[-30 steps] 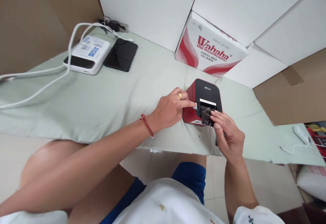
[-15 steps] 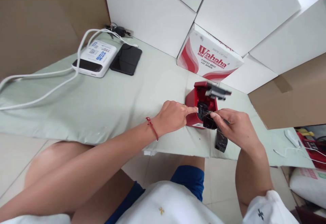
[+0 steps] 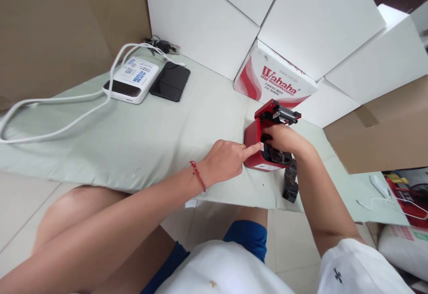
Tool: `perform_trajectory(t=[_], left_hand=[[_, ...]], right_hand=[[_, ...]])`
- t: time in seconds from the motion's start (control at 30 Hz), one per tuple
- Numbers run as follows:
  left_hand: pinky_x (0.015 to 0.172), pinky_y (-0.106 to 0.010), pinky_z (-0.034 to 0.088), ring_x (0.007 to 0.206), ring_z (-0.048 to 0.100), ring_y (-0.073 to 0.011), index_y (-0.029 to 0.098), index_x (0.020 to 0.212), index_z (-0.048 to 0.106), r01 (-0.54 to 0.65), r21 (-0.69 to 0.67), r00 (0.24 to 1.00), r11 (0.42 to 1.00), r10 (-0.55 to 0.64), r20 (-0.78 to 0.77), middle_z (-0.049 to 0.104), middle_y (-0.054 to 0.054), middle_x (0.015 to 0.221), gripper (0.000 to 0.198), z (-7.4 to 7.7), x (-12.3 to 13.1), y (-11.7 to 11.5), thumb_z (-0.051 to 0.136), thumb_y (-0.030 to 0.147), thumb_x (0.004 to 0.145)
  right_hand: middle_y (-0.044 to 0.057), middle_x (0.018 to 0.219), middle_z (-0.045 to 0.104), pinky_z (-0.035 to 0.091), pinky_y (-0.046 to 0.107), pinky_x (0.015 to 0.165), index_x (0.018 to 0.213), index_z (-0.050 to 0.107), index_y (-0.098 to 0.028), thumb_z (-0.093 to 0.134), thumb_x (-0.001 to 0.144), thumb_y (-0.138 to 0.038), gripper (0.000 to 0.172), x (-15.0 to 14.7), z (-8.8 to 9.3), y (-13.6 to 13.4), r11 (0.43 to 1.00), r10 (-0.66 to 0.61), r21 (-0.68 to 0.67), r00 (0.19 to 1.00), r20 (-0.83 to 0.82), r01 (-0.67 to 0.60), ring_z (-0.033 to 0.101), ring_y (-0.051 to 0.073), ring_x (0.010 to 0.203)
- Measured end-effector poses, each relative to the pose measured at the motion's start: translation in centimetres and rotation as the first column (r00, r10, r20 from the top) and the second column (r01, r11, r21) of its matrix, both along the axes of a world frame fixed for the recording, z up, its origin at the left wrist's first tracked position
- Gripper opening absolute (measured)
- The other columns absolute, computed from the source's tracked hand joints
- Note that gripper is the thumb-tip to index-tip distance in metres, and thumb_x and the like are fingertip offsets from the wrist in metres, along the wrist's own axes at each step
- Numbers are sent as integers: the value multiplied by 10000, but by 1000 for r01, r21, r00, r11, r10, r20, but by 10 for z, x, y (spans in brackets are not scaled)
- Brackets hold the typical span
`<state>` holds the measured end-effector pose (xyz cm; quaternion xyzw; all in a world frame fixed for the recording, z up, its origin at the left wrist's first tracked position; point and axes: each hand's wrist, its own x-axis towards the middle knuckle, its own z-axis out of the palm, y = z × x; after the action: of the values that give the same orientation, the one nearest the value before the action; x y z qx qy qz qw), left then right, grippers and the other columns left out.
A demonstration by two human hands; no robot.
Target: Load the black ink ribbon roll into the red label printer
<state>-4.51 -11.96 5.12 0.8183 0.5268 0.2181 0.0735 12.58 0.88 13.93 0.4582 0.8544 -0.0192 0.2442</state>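
Note:
A red box-shaped device [image 3: 251, 140] stands on the covered table with its hinged lid [image 3: 279, 112] raised. My left hand [image 3: 225, 160] is at its left side. The index finger stretches over the opening's rim and the other fingers curl against the wall; my left thumb is hidden. My right hand [image 3: 287, 138] reaches into the device from the right, and its fingertips are hidden inside. A dark glossy film [image 3: 280, 155] lies across the front of the opening, below that hand. Beside the device, a crumpled black strip [image 3: 290, 182] lies near the table's front edge.
A Wahaha carton [image 3: 277, 77] stands behind the device against white boxes [image 3: 203, 22]. On the left lie a white router-like device [image 3: 133, 77], a black phone [image 3: 171, 81], keys [image 3: 162, 45] and a looped white cable [image 3: 60, 100]. A brown carton [image 3: 377, 129] is at right.
My right hand has moved from in front of the opening, where it pinched the dark film, into the device. The film now sits in the opening. My left hand stays at the rim.

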Motion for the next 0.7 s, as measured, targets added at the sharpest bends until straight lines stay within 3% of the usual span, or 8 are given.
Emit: perform_trajectory(t=[0.07,0.17,0.33,0.4,0.47,0.53,0.6,0.7], left_hand=[[577,-286,410,786,708,-194,331,1536,468,4,39,1000,999,-3,-16,750,3,894,779,-4,-1,-1,491,23,820],[571,-294,403,799,690,-187,247,1487,518,-25,119,999,993,21,31,741,-12,915,689,-6,-4,-1,484,32,834],[545,-286,361,964,664,-204,159,1160,665,-177,277,974,944,127,190,716,-68,1019,379,-1,-7,-4,471,64,848],[508,-288,293,862,649,-201,159,949,669,-253,289,957,924,195,213,692,-65,907,230,2,-6,-4,478,86,842],[479,-292,200,630,554,-168,176,747,613,-270,265,956,926,224,192,599,-23,674,180,3,-6,-2,473,81,809],[472,-291,132,477,381,-138,185,620,531,-242,241,964,940,207,165,440,12,510,190,2,-6,0,468,74,761],[473,-280,110,442,276,-123,184,573,476,-226,242,968,944,189,167,341,24,463,185,0,-6,3,470,77,723],[479,-264,108,445,255,-117,182,559,436,-223,299,968,928,174,182,307,28,460,185,-4,-8,4,463,76,709]], right_hand=[[109,1044,782,424,305,658,1099,743,-204,648,850,-186,267,-3,-2,0,1000,-5,5,1000,7,5,689,252,868],[98,1092,770,456,316,702,1163,707,-213,624,870,-202,305,12,12,-15,995,-10,100,988,-155,25,688,251,901],[60,1049,757,504,334,683,1215,669,-261,582,939,-503,377,82,63,-48,957,-147,135,830,-539,257,664,219,778],[61,1065,755,515,336,686,1192,677,-261,572,931,-555,407,109,69,-50,940,-225,81,779,-585,332,666,224,807],[65,1045,760,526,341,698,1136,696,-243,585,911,-553,398,127,57,-47,924,-326,-13,769,-550,382,669,229,823],[70,1021,767,537,345,727,1075,715,-226,613,881,-515,363,134,32,-42,914,-398,-128,782,-480,386,673,234,842],[77,1017,772,548,350,759,1063,726,-208,638,844,-457,343,132,2,-40,898,-437,-262,774,-458,353,681,246,875],[91,1031,774,562,362,805,1123,728,-188,629,824,-407,384,129,-34,-40,877,-470,-371,697,-541,304,694,274,958]])
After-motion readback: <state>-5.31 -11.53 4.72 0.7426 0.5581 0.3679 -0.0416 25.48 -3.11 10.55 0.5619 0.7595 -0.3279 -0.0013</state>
